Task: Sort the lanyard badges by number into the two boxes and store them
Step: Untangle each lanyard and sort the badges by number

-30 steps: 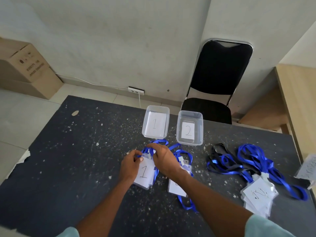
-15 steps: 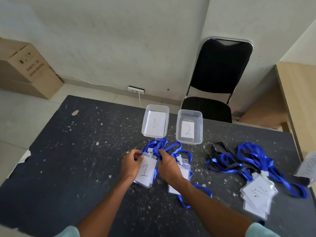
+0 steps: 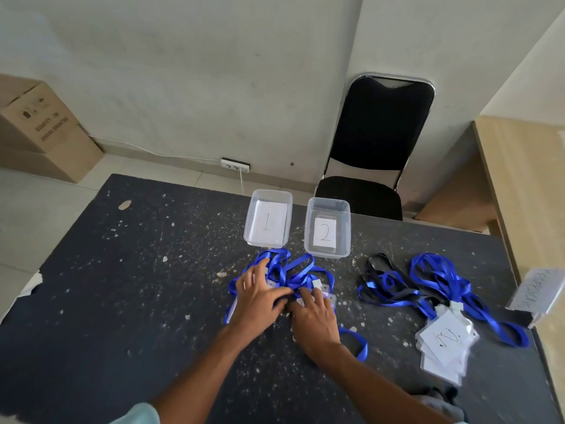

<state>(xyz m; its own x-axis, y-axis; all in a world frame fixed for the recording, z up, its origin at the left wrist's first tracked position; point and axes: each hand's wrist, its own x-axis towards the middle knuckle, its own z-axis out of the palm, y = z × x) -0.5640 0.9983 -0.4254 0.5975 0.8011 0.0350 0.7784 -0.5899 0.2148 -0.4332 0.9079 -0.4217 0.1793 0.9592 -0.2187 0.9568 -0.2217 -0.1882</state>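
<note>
Two clear plastic boxes stand at the table's far middle: box 1 [image 3: 268, 219] on the left with a paper "1" inside, box 2 [image 3: 327, 228] on the right with a paper "2". Just in front of them lies a tangle of blue lanyards [image 3: 293, 267] with badges. My left hand [image 3: 258, 296] lies flat with spread fingers over the number 1 badges and hides them. My right hand [image 3: 313, 315] rests flat over the neighbouring badge [image 3: 328, 296], fingers straight. To the right lies a stack of badges [image 3: 444, 341] showing a "2", with blue lanyards [image 3: 443, 280].
The dark speckled table [image 3: 122, 286] ends at the right near a light wooden desk [image 3: 526, 166]. A black chair [image 3: 379, 142] stands behind the boxes. A cardboard box [image 3: 46, 130] sits on the floor at left. A clear sign holder [image 3: 536, 290] stands at the right edge.
Both hands have let go of the lanyard clip and flattened down over the badges. The number 1 badge, visible before, is now covered by my left hand.
</note>
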